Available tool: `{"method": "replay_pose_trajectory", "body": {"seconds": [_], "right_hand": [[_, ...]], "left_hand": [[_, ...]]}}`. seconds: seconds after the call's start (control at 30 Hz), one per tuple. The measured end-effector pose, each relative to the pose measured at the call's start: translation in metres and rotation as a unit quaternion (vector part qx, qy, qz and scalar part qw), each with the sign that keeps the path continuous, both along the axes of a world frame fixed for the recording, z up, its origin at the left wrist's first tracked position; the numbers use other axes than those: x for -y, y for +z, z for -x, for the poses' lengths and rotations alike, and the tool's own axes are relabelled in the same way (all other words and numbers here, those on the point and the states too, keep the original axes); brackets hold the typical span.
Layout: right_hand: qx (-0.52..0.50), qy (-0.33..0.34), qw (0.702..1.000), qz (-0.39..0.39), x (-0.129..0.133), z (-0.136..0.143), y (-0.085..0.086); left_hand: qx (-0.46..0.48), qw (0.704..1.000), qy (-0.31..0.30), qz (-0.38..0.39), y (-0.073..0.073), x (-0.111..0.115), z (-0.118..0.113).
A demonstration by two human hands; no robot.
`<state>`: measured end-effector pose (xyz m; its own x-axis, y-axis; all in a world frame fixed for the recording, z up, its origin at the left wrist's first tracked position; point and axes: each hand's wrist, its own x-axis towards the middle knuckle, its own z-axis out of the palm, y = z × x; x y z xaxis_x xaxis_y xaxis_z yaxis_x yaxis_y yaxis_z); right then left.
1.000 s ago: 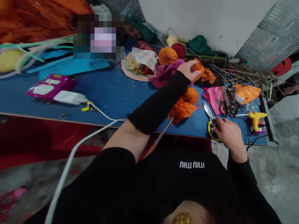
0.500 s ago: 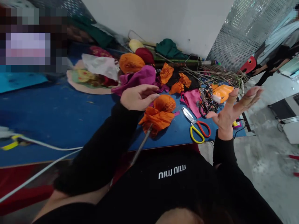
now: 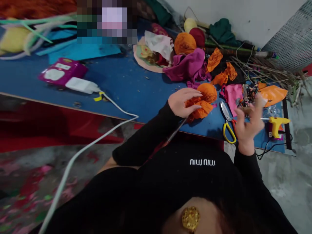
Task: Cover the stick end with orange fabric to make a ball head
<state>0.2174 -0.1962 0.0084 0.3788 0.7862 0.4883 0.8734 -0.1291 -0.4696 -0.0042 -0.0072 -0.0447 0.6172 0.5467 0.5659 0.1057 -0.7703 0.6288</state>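
We note that, since one second earlier, the left hand (image 3: 183, 103) has moved from the orange scraps (image 3: 220, 79) to the orange bundle (image 3: 204, 109) near the front edge of the blue table (image 3: 117, 87); its thumb and fingers lie about the cloth, though we cannot tell whether they grip. The right hand (image 3: 250, 128), raised from the scissors (image 3: 228, 121), is empty, fingers parted.

The right hand (image 3: 249, 128) is blurred and hides part of the scissors (image 3: 226, 112). The left hand (image 3: 181, 102) covers some orange cloth (image 3: 202, 110); its grip is unclear. The lower edge cuts the white cable (image 3: 69, 166).
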Motion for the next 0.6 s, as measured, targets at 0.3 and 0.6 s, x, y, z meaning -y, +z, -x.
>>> {"method": "replay_pose_trajectory", "body": {"seconds": [0.3,0.6], "right_hand": [[-0.217,0.089,0.961,0.149,-0.1,0.006,-0.027],[-0.238,0.105,0.964,0.053,-0.122,0.016,-0.03]], "left_hand": [[-0.015,0.997,0.079,0.002,-0.015,0.022,0.019],[-0.005,0.982,0.102,0.158,0.0,-0.02,-0.019]]}}
